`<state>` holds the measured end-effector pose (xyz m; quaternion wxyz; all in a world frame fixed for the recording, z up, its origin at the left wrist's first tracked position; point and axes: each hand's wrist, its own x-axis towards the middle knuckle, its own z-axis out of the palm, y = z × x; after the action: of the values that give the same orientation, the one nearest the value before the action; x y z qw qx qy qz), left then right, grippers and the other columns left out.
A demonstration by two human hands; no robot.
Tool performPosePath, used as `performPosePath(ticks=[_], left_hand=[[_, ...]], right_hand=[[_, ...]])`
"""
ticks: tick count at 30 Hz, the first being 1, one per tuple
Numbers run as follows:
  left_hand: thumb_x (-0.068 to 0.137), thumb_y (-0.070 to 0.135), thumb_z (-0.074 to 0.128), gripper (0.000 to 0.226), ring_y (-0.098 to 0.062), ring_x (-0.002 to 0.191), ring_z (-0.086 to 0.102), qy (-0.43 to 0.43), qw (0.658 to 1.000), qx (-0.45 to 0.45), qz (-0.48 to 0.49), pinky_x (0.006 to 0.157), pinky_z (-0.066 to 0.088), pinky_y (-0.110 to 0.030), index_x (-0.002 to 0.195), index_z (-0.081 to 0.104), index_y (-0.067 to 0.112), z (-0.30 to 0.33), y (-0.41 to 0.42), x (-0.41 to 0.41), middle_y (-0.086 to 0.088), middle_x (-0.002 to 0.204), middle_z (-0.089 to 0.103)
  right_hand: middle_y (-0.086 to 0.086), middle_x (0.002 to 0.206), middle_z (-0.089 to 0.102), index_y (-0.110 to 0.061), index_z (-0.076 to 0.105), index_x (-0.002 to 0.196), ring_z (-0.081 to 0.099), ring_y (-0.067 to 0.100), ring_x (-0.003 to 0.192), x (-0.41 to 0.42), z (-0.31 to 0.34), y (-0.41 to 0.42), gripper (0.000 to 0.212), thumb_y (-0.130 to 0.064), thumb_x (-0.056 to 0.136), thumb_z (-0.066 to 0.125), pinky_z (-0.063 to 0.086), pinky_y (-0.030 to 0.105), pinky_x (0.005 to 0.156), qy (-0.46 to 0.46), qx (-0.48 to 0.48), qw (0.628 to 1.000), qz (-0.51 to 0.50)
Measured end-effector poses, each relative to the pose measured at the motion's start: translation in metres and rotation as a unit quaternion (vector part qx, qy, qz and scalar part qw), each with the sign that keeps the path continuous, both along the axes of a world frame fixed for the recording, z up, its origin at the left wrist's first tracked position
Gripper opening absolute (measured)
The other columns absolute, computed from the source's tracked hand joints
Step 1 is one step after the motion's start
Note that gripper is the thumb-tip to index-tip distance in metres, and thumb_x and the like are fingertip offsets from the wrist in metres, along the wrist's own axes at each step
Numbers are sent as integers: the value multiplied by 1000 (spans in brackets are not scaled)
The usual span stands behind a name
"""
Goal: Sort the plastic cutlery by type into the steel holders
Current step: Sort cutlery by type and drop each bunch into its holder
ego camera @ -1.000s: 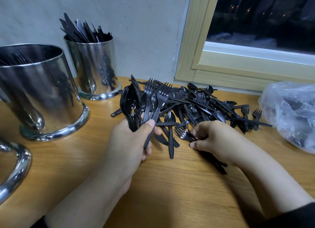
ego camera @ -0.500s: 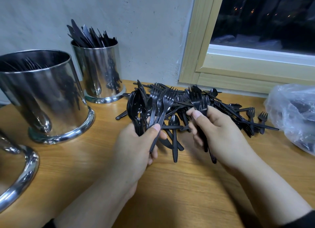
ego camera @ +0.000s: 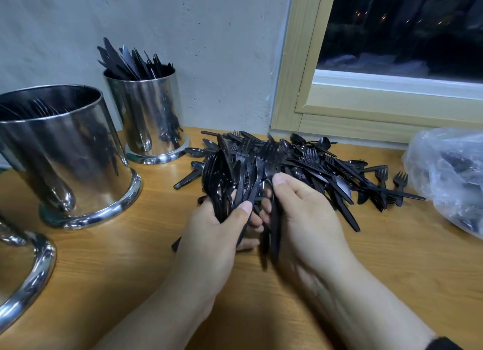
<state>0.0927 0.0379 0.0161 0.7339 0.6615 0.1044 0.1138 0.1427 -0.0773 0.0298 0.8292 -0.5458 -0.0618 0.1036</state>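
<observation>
While the forks holder (ego camera: 65,150) and the knife holder (ego camera: 146,116) wait at the left, the transfer will go best if the tines are kept aligned and the handles squared before anything is dropped in. Left hand (ego camera: 214,234) is clenched around a bundle of spoons and forks (ego camera: 235,177), thumb across the handles; right hand (ego camera: 305,219), touching it, pinches a fork (ego camera: 271,192) upright, the loose pile (ego camera: 326,171) lying behind on the table (ego camera: 366,258).

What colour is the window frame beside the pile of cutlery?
The window frame is pale yellowish wood, seen in the head view, the only one.
</observation>
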Motion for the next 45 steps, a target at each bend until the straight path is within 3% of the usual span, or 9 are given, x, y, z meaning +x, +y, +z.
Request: performPosePath(ticks=[2,4,9,12,15,23,30,38,45], left_hand=[[103,15,59,17,-21,80,77,-3,1000,-4,-12,73,63,-40,98,74,19,2,-2,-2,-6,84,78],[103,16,58,18,-25,80,78,-3,1000,-11,-20,74,63,-43,100,75,23,3,-3,-4,-7,87,79],[103,17,58,13,-34,69,76,-5,999,-42,-31,65,61,-43,102,71,18,4,-5,-5,-11,85,78],[103,21,57,20,-32,60,71,-10,997,-40,-59,57,56,-41,93,74,22,3,-3,-6,-11,89,78],[103,23,57,18,-26,55,64,-8,994,-72,-82,47,50,-33,99,72,16,3,-3,-7,-14,92,77],[101,24,60,18,-13,48,42,0,991,-104,-86,40,33,-23,90,68,12,3,0,-6,-10,81,69],[103,25,56,27,-16,49,45,-10,993,-77,-88,41,35,-24,82,73,24,8,2,-7,-9,80,70],[103,22,57,21,-22,53,58,-6,995,-78,-63,42,44,-28,103,70,6,7,6,-6,-13,83,74],[100,29,59,21,-11,49,38,20,976,-143,-164,39,30,-21,94,66,10,12,11,-8,-8,82,62]], right_hand=[[25,76,57,2,62,87,55,32,71,-3,0,0,30,-22,103,54,53,52,69,-3,6,1000,7],[36,92,64,1,70,97,58,36,80,-5,1,0,23,-20,99,60,50,63,76,2,8,1000,1],[26,88,70,-5,73,95,55,24,56,-6,1,-4,16,-19,95,67,41,24,43,3,13,1000,-5],[16,71,60,-6,71,96,40,20,53,-4,-3,-4,17,-23,94,69,34,27,45,-19,-10,999,-25],[2,64,58,-10,73,93,43,15,49,-4,-3,-3,12,-21,93,70,37,27,45,-41,-32,998,-46],[7,50,54,-14,67,69,44,15,49,-6,4,-10,38,-32,101,57,39,25,51,-158,-231,958,-64],[11,70,53,-18,66,75,43,29,66,1,2,-10,23,-35,88,72,31,47,66,-73,-70,995,-23],[2,55,54,2,66,84,50,13,46,-5,4,-13,22,-18,94,67,40,18,51,-154,-160,975,19],[7,62,61,-9,65,100,48,19,56,2,5,-17,32,-32,84,78,37,32,55,-108,-121,986,39]])
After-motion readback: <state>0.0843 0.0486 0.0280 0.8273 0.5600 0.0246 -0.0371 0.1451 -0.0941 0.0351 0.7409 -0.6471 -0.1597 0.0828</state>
